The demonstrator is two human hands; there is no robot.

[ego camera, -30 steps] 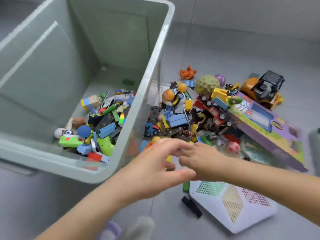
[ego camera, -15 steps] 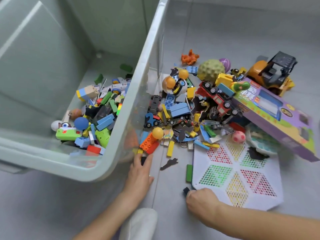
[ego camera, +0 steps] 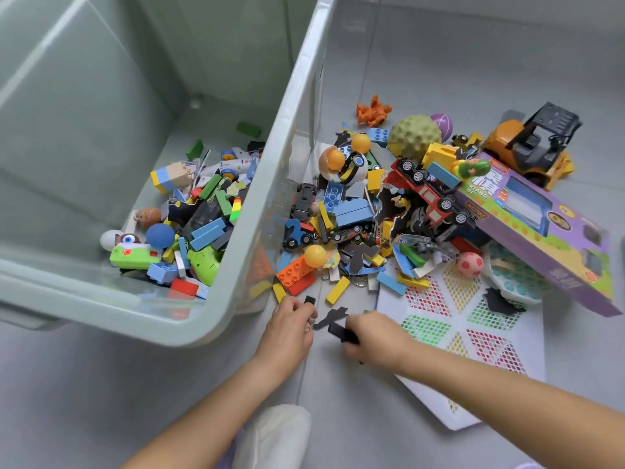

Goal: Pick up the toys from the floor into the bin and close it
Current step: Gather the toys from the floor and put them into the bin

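right hand point(ego camera: 373, 336) grip — black block point(ego camera: 340, 332), bin point(ego camera: 236, 289) beside

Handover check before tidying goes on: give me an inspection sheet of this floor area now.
Surface: grey tiled floor, bare beyond the pile.
Job's things: open grey-green bin partly filled with blocks and small toys; no lid seen. Toy pile beside its right wall on the floor.
Clutter: white peg board flat on the floor, purple toy box leaning on the pile, orange forklift behind it.
Grippers: left hand pinches a small black piece; right hand grips a black block.
Cables: nothing seen.
Surroundings: pale wall at the top; a pale rounded shape at the bottom edge, cannot tell what.
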